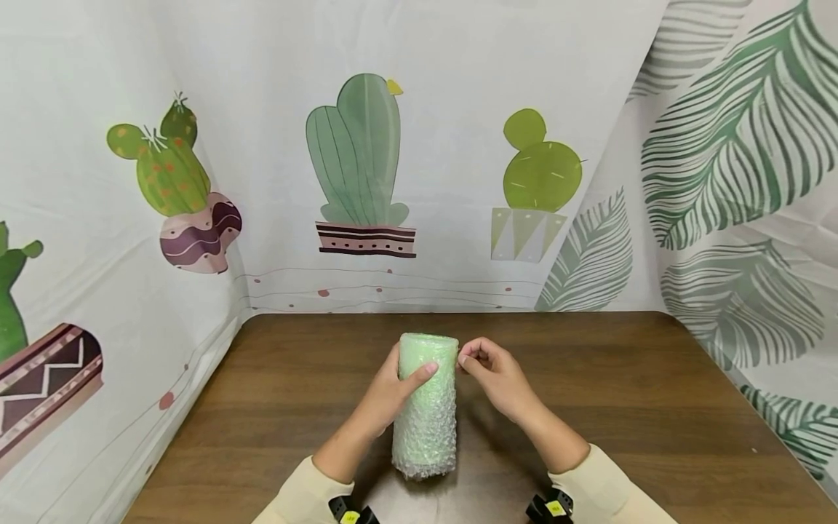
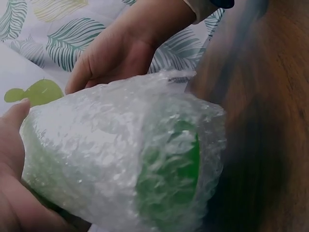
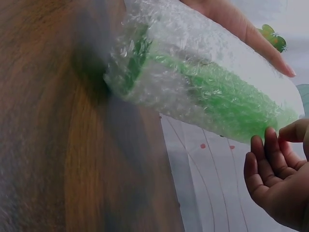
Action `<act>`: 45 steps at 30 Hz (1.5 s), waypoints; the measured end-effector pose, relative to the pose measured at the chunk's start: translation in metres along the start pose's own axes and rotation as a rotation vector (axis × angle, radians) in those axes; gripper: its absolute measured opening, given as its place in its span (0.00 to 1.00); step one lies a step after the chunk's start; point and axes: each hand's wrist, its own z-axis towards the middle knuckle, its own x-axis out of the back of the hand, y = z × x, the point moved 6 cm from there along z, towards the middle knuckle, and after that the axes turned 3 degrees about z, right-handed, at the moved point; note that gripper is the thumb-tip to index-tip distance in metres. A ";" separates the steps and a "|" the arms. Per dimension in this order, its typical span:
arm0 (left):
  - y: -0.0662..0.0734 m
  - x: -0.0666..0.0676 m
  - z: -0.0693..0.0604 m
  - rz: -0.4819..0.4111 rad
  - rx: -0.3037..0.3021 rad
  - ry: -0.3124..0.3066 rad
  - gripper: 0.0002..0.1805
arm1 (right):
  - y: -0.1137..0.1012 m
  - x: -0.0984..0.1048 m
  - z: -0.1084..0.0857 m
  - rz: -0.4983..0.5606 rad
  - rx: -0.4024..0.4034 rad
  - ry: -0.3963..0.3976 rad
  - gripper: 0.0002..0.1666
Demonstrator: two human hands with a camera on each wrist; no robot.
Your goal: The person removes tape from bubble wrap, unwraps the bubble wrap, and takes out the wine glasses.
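Left of the grip, beyond the table (image 1: 294, 407), a white cloth (image 1: 458, 44) printed with potted cacti runs behind both hands. Just below the left hand's wrist, at the cuff of a cream sleeve (image 1: 304, 498), sits a black wrist device (image 1: 342, 507) with a yellow label (image 1: 350, 517); its marks are too small to read. The left hand (image 1: 389, 391) grasps a bubble-wrapped green cylinder (image 1: 425, 418) around its upper left side, thumb laid slantwise across the front, the tip pointing up and to the right, fingers wrapped behind. The cylinder stands between the hands, most of its length below the grip, its lower end towards the person; whether that end touches the table I cannot tell. At its upper right edge the right hand (image 1: 499, 375) comes in from the right, wrist bent inward, thumb and forefinger tips close together, the other fingers curving beside them; whether they pinch the wrap I cannot tell. Below that hand is a second device (image 1: 540, 508), its yellow tag (image 1: 556, 508) likewise unreadable, by the right sleeve (image 1: 605, 484).
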 end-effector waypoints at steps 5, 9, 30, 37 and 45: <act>0.000 -0.001 0.001 -0.010 0.002 -0.052 0.38 | 0.003 0.000 0.000 0.020 -0.044 0.011 0.06; 0.001 -0.001 0.000 -0.026 0.004 -0.084 0.43 | 0.004 0.000 0.000 0.029 -0.053 0.011 0.07; -0.004 0.002 0.001 -0.072 0.046 -0.038 0.42 | 0.002 -0.002 0.001 0.067 -0.040 -0.056 0.09; -0.004 0.003 0.002 -0.082 0.053 0.006 0.43 | 0.001 -0.002 0.001 0.086 -0.035 -0.083 0.10; -0.007 0.006 0.003 -0.076 0.075 0.047 0.44 | 0.001 -0.003 0.001 0.123 -0.004 -0.113 0.10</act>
